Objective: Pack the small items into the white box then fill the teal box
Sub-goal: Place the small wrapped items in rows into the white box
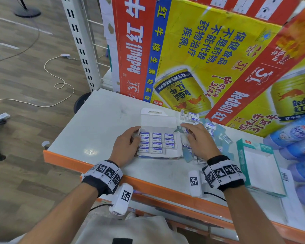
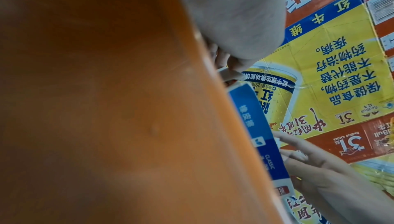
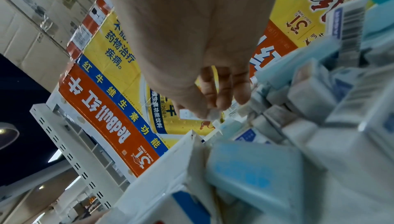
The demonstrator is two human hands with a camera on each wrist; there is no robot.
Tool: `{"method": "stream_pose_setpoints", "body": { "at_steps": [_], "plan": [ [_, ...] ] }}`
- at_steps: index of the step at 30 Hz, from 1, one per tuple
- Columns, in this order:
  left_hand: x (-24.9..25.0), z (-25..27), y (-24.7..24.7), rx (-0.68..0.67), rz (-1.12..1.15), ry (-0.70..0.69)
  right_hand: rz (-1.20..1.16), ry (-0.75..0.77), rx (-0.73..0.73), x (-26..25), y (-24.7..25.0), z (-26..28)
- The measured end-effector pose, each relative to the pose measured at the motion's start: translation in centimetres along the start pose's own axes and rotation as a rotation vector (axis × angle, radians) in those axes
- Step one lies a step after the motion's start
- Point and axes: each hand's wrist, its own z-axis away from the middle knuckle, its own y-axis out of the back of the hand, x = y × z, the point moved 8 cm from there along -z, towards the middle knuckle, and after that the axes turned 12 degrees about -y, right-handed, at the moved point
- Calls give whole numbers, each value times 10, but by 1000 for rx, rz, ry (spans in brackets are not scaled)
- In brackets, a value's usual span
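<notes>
Far left: wood-plank floor (image 1: 25,71), a pale cable (image 1: 60,81) looped across it, a power strip (image 1: 0,117) at the frame's left edge. A white slotted shelf upright (image 1: 81,41) rises in the upper left.

Behind the surface stands flattened cardboard (image 1: 192,50) in red, yellow and blue. It reads "RedBull", "RedBull CHINA", 红牛 and 保健食品不是药物,不能代替药物治疗疾病, with printed cans.

Surface (image 1: 99,124): white top, scuffed, orange front edge.

Centre: the left hand (image 1: 125,145) grips the left wall of the white box (image 1: 158,118), fingers curled round its edge. The box lies flat on the surface with its lid flap thrown back. Inside are erasers (image 1: 157,142) in three columns of four, four and three, sleeves marked "ERASER" in blue. The left wrist view shows the box's blue side printed 橡皮擦 and "CLASSIC".

The right hand (image 1: 199,140) sits over the box's right wall. In the right wrist view, thumb and fingers (image 3: 221,93) are clamped on a small white item (image 3: 213,115), its print too blurred to read.

Just right of the box is a loose pile (image 1: 209,127) of similar small pieces, some blue-tinted, some with barcodes showing.

Lower right: the teal box (image 1: 242,156), open and pale inside, apart from the white box. At the far right edge are stacked blue packs (image 1: 298,134), writing unreadable.
</notes>
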Motion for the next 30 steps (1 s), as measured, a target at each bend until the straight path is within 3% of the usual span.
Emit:
{"method": "stream_pose_setpoints", "body": {
  "at_steps": [4, 7, 16, 22, 30],
  "plan": [
    [0, 0, -1, 0, 1, 3, -194, 11, 65, -6, 16, 9],
    [0, -1, 0, 6, -3, 5, -216, 21, 74, -9, 20, 15],
    [2, 0, 0, 5, 3, 3, -132, 154, 10, -23, 10, 26],
    [2, 0, 0, 4, 11, 8, 6, 205, -110, -27, -11, 31],
    [2, 0, 0, -11, -20, 29, 164, 269, -131, -36, -24, 30]
  ]
}}
